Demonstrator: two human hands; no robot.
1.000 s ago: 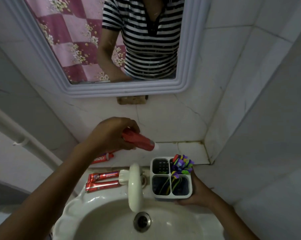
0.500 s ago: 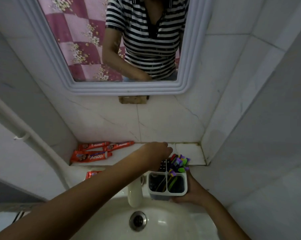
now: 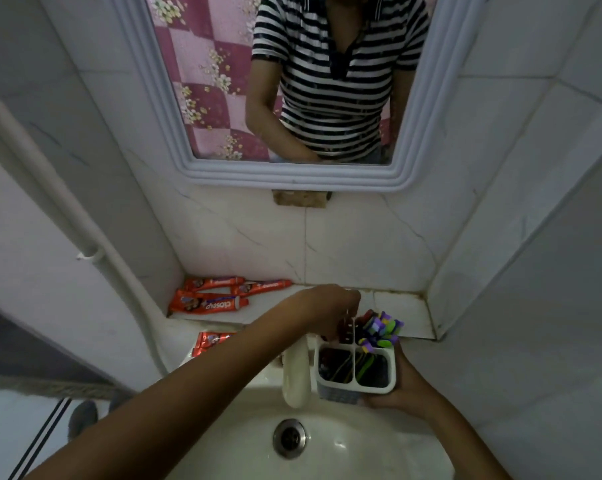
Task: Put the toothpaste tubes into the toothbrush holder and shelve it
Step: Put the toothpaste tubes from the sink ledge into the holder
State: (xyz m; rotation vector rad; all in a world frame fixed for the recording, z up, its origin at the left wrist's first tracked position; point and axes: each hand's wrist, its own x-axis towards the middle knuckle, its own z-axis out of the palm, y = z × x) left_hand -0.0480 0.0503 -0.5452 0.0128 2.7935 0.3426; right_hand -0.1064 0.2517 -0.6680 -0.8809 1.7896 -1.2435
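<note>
Dropping the red tube [image 3: 345, 330] into the holder's [image 3: 356, 372] back-left slot, my left hand [image 3: 330, 306] has come down from above, fingers pinched on it; right hand [image 3: 401, 382] grips the holder. More tubes [image 3: 209, 299] wait on the ledge [image 3: 396, 306].

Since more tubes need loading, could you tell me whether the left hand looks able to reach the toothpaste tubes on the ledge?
Probably yes: the left hand hovers over the holder, and the ledge tubes lie uncovered just beyond it.
</note>
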